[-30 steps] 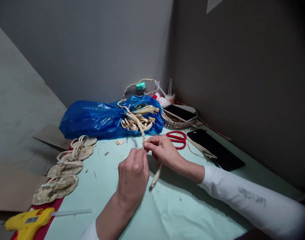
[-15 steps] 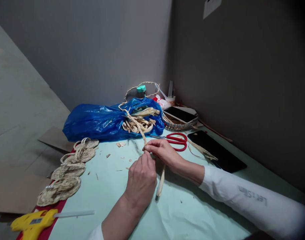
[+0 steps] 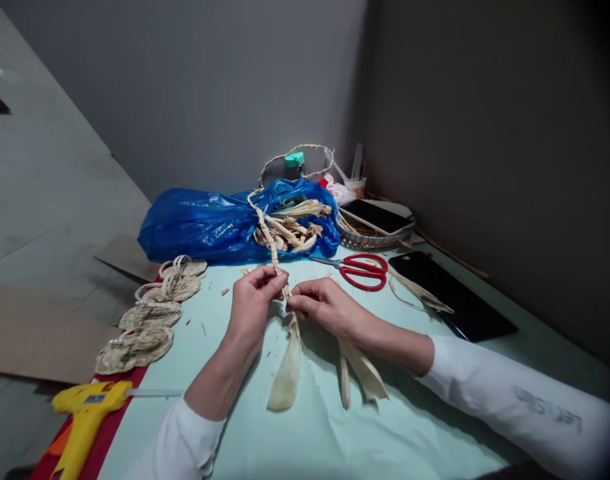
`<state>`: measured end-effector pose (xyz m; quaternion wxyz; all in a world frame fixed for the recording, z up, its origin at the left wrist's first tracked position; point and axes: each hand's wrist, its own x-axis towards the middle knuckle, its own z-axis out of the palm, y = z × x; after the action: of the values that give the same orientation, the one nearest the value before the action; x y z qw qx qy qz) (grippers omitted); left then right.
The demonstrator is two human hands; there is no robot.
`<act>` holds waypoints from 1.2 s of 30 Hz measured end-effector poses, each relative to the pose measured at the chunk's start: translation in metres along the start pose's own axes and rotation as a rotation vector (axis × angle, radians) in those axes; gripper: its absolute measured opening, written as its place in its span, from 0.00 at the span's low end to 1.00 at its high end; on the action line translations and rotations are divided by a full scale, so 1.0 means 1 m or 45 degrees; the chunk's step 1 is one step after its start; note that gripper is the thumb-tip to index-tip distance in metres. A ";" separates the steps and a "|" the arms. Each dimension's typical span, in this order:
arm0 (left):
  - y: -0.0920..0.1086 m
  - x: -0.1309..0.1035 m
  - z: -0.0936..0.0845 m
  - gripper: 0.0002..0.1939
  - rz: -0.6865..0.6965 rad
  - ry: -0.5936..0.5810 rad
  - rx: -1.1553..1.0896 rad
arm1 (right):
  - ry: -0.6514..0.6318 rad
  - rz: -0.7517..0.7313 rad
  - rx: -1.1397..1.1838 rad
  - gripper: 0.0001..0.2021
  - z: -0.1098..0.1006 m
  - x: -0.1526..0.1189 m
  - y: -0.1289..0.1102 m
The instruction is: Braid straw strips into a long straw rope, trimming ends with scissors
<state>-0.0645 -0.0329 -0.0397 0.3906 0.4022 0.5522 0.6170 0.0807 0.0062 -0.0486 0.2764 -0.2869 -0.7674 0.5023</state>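
A braided cord of dried husk (image 3: 267, 233) comes down from over the blue bag to my hands. My left hand (image 3: 255, 297) pinches the braid between thumb and fingers. Just below it, on the right, my right hand (image 3: 327, 303) is closed on the braid's lower end. Under my fingertips a wide pale husk strip (image 3: 285, 380) fans out toward me over the table. More loose husk strips (image 3: 365, 373) stick out beneath my right wrist; whether they join the braid is hidden by my hand.
Behind lies a blue plastic bag (image 3: 195, 227) stuffed with husks. Red-handled scissors (image 3: 365, 272), a black tablet-like slab (image 3: 465, 300) and a phone (image 3: 377, 217) on a basket are at right. At left are small woven sandals (image 3: 149, 315) and a yellow glue gun (image 3: 87, 407).
My left hand has shifted up and left along the braid, opening its view. The wide husk strip below now shows, as do more strips under my right wrist. The camera view has shifted slightly.
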 end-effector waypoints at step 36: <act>-0.012 -0.008 0.014 0.16 -0.123 -0.029 0.278 | -0.034 -0.067 -1.195 0.06 -0.019 -0.002 -0.006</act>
<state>-0.0485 -0.0340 -0.0512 0.3802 0.4222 0.6304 0.5290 0.0946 0.0143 -0.0364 0.1195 -0.3548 -0.9222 0.0973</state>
